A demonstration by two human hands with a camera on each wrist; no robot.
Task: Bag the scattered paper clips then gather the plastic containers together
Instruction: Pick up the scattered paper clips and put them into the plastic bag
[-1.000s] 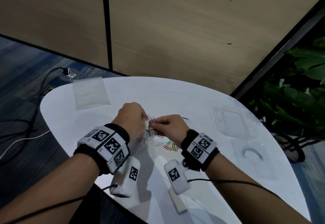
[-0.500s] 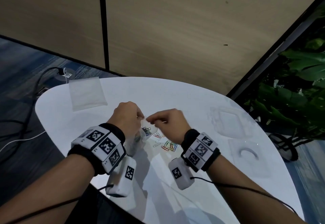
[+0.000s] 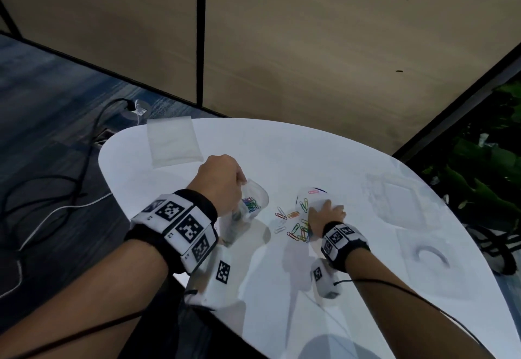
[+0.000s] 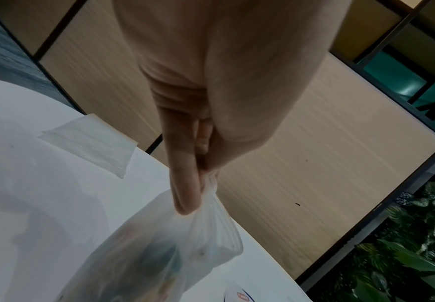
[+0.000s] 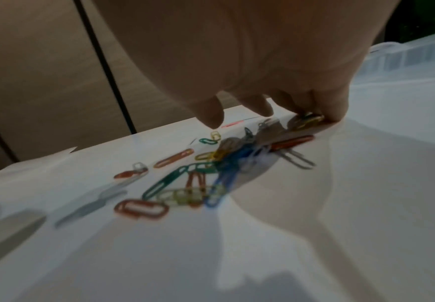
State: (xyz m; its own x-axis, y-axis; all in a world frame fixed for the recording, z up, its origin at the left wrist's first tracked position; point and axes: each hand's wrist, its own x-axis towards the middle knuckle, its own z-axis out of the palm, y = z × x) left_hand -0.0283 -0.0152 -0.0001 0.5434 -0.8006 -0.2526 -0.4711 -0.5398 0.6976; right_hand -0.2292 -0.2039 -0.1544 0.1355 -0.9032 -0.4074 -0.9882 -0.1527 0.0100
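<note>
Paper clips lie scattered on the table; the right hand pinches one, while the left hand grips the clear bag, whose mouth should be opened wide.

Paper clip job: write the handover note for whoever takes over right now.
Left hand pinches the clear bag by its top; some clips are already inside.
Right hand is down on the table, fingers curled on loose paper clips; that grip looks partial.
Done: part of the bagging.
Left: bag the remaining clips, then gather the plastic containers at the table's right.
</note>
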